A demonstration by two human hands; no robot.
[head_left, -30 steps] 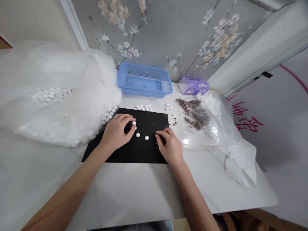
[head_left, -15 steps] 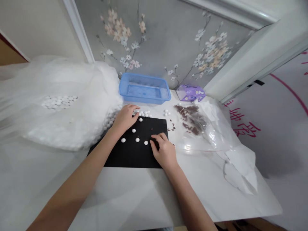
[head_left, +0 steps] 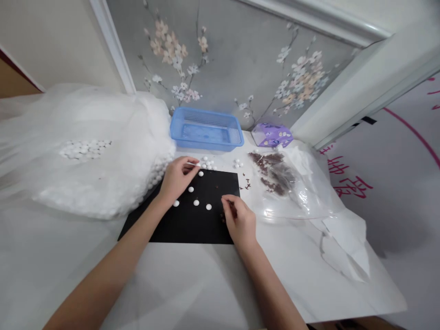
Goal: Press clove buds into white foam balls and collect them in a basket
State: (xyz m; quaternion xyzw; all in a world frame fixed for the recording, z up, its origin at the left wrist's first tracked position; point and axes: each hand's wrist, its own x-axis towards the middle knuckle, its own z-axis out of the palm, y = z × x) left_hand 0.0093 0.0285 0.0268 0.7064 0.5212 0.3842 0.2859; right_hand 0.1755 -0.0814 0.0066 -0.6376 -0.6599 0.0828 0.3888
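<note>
My left hand (head_left: 177, 179) sits at the far edge of a black card sheet (head_left: 192, 227), its fingertips curled beside a small cluster of white round beads (head_left: 208, 162). Whether it holds anything I cannot see. Several single white beads (head_left: 196, 202) lie spaced apart on the sheet. My right hand (head_left: 240, 221) rests over the sheet's right side, thumb and finger pinched on a small dark-brown piece (head_left: 231, 205). More tiny brown bits (head_left: 223, 219) lie just below those fingertips. A clear zip bag (head_left: 273, 174) of brown bits lies to the right.
A large clear bag of white beads (head_left: 89, 151) bulges at the left of the white marble-look table (head_left: 178, 284). A blue plastic basket (head_left: 206, 130) and a purple box (head_left: 271, 135) stand against the floral wall. Crumpled white paper (head_left: 343, 247) lies at the right.
My left hand has moved from the middle of the black sheet to its far edge, uncovering more white beads. My right hand has lifted slightly. The view has turned level.
</note>
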